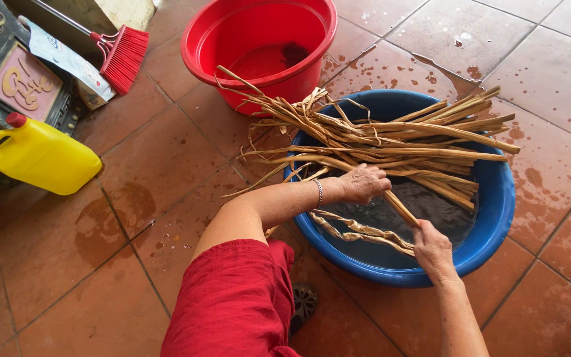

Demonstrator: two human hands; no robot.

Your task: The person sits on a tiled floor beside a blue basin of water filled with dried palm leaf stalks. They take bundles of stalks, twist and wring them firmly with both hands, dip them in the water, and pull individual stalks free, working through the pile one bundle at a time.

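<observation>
At the bottom of the frame a red trouser leg fills the near centre, with a dark sandal just beside it on the wet terracotta floor.

Just above, the right hand sits at the near rim of the blue basin, fingers closed around the lower end of a single dried leaf strip. The strip's long axis runs diagonally, from that hand up and left to the left hand, which is clamped on its upper part, knuckles up, a thin bracelet on the wrist. Both hands are on the strip, so neither is nearer; the left one also lies against the main bundle.

Below the left forearm, a few soaked leaf strips trail in the dark water, pointing toward the lower right.

Beyond the hands, the bundle of dried leaves lies across the basin nearly level, thick ends at the right rim, frayed tips hanging over the left rim toward the red tub, which touches or nearly touches the basin. Open water shows only in the near half of the basin.

Far left stand a yellow jug, a red broom and a dark carved cabinet; open floor lies to the right.
</observation>
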